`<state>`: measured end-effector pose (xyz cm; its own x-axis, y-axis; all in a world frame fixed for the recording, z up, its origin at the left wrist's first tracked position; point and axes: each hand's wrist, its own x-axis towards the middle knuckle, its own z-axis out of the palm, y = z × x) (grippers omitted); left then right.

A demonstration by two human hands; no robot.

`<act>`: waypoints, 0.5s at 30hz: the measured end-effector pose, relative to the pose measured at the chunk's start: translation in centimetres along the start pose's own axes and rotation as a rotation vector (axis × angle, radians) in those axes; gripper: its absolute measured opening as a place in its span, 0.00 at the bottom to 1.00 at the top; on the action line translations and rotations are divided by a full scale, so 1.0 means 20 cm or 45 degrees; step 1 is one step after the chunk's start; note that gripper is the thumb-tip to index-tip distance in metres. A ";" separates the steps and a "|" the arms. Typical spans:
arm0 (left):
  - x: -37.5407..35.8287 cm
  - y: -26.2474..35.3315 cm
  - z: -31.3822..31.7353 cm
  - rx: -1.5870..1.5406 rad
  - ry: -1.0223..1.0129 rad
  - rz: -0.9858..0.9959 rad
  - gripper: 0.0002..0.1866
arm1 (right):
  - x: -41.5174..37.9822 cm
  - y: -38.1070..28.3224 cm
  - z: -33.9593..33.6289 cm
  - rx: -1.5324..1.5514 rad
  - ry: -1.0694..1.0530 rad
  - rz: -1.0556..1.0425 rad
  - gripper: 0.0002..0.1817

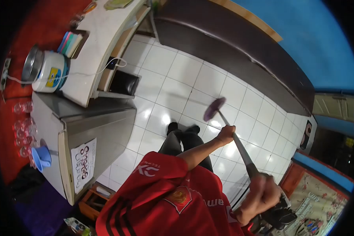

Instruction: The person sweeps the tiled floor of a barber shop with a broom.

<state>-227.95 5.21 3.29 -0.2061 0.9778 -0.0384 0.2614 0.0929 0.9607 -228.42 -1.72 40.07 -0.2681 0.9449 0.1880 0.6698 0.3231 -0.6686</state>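
A long grey pole (242,148) runs from the lower right up to a purple mop head (214,109), which is blurred over the white tiled floor (177,90). My left hand (226,134) is wrapped round the pole's middle, nearer the purple head. Around the upper end of the pole, at the lower right and closer to the camera, my right hand (261,195) is closed. My feet stand on the tiles, left of the purple head.
A long dark brown bench (232,51) lines the blue wall. On the left are a white table (94,43) with a rice cooker (53,72), a grey fridge (102,133) and a blue dipper (42,157). A patterned panel (314,200) is at the lower right.
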 end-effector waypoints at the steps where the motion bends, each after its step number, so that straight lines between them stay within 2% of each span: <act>1: 0.05 -0.02 0.05 -0.018 -0.089 -0.003 0.05 | 0.03 0.02 0.03 -0.019 -0.087 0.009 0.15; 3: 0.16 -0.04 0.12 -0.071 -0.224 0.033 0.05 | 0.14 0.04 0.10 0.041 -0.232 -0.183 0.11; 4: 0.22 -0.07 0.17 -0.120 -0.333 0.056 0.05 | 0.19 0.10 0.14 0.173 -0.211 -0.306 0.11; 5: 0.27 -0.14 0.25 -0.209 -0.385 0.114 0.04 | 0.24 0.10 0.11 0.199 -0.262 -0.284 0.08; 7: 0.36 -0.01 0.30 -0.193 -0.416 0.240 0.04 | 0.31 0.20 -0.02 0.223 0.032 -0.403 0.05; 9: 0.39 0.17 0.30 -0.188 -0.177 0.396 0.06 | 0.38 0.30 -0.25 0.658 0.279 -0.453 0.07; 10: 0.42 0.33 0.20 -0.033 -0.241 0.434 0.06 | 0.41 0.35 -0.37 0.858 0.401 -0.508 0.09; 11: 0.44 0.46 0.13 0.113 -0.301 0.466 0.07 | 0.42 0.46 -0.47 1.328 0.531 -0.676 0.13; 12: 0.45 0.51 0.09 0.127 -0.300 0.448 0.07 | 0.47 0.43 -0.55 1.419 0.438 -0.719 0.13; 13: 0.47 0.54 0.03 0.181 -0.319 0.430 0.07 | 0.51 0.40 -0.61 1.510 0.336 -0.765 0.17; 15: 0.52 0.51 -0.11 0.266 -0.316 0.406 0.07 | 0.61 0.47 -0.61 1.565 0.276 -0.711 0.17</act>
<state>-229.60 15.81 13.24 0.1408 0.9768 0.1611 0.4655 -0.2090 0.8601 -216.83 13.50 44.88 -0.1085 0.7318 0.6728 -0.5630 0.5125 -0.6483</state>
